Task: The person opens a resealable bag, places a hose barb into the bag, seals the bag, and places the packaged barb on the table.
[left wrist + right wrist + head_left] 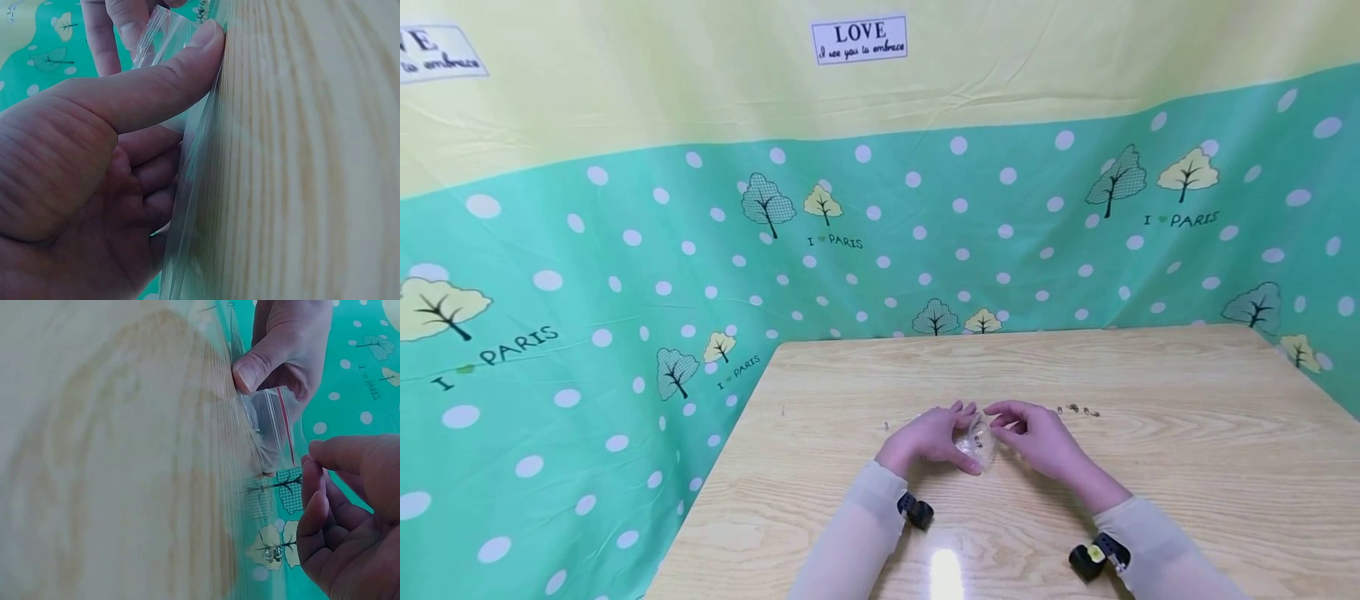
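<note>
A small clear plastic zip bag (pixel 983 454) with a red line by its mouth rests on the table between the hands. Inside it, a tiny dark metal piece (pixel 978 441) shows; its kind is too small to tell. My left hand (pixel 931 437) holds the bag from the left, thumb at the near edge and fingers at the far side. From the right, my right hand (pixel 1033 433) pinches the edge of the bag's mouth between thumb and forefinger, as the right wrist view shows. The bag (pixel 269 425) stands partly raised there.
Several small metal pieces (pixel 1073 408) lie on the wooden table (pixel 1187 392) beyond the right hand. One tiny piece (pixel 886 426) lies left of the left hand, and a thin sliver (pixel 783 410) farther left. A patterned curtain (pixel 880 250) hangs behind the table.
</note>
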{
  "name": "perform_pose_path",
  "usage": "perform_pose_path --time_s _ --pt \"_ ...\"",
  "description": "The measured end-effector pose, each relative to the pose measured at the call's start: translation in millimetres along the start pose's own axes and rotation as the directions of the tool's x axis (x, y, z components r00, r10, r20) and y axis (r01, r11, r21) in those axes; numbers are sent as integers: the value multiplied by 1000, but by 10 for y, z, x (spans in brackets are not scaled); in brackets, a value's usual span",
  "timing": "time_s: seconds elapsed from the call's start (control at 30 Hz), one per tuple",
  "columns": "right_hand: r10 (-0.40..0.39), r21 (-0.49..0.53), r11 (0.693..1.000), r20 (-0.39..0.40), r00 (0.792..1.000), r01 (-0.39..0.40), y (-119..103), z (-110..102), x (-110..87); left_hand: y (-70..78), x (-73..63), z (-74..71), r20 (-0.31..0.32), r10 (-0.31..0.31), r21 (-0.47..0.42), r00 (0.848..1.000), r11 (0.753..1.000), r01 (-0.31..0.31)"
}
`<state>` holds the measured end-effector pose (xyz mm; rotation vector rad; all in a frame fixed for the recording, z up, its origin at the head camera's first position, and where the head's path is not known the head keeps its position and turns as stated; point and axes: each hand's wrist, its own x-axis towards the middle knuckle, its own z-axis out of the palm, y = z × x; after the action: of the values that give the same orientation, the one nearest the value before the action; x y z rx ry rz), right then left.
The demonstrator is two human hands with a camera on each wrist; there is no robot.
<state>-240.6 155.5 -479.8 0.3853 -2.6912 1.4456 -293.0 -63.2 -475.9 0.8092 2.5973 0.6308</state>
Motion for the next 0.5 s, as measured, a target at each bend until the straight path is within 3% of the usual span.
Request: perform_pose_path --time_s 0.27,0.5 --pt "4 -8 1000 10 1000 -4 10 -22 8 -12 7 5 -5 8 -4 1000 1000 -8" --pt "43 -26 999 8 999 -42 49 -176 23 -3 12 4 0 7 16 1000 1000 -7"
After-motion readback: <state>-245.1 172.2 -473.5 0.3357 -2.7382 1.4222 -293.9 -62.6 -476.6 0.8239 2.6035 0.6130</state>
